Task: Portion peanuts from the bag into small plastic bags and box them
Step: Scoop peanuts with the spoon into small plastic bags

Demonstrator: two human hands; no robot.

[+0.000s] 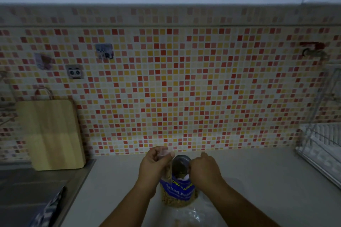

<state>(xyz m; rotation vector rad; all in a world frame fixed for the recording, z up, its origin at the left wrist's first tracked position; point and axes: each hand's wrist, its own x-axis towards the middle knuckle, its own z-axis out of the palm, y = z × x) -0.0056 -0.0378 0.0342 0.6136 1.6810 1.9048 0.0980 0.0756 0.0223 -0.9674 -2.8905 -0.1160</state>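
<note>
On the pale counter (258,180), seen from the head camera, one peanut bag (178,191) stands upright near the bottom middle. It is clear with a blue label, and peanuts show through its sides. Two hands reach in from below, one on each side of its open top.

The left hand (155,162) pinches the clear upper edge of the bag between thumb and fingers and lifts it at the left of the mouth. The right hand (204,167) sits at the right of the mouth with its fingers curled inward. Its back hides the fingertips, so I cannot tell what it grips. Between the two hands, at the mouth, shows a rounded grey shiny shape that is too blurred to name.

One crumpled small plastic bag (188,215) lies just in front of the peanut bag, between the forearms.

Left of the hands, one wooden cutting board (51,134) leans against the mosaic tiled wall (184,88), beside one steel sink (27,190). One dark patterned cloth (49,210) lies at the sink's near edge. Three small stickers are on the wall above the board, at (104,51), (43,61) and (74,72). At the far right stands one white wire dish rack (321,145), with one red hook (311,47) on the wall above it.
</note>
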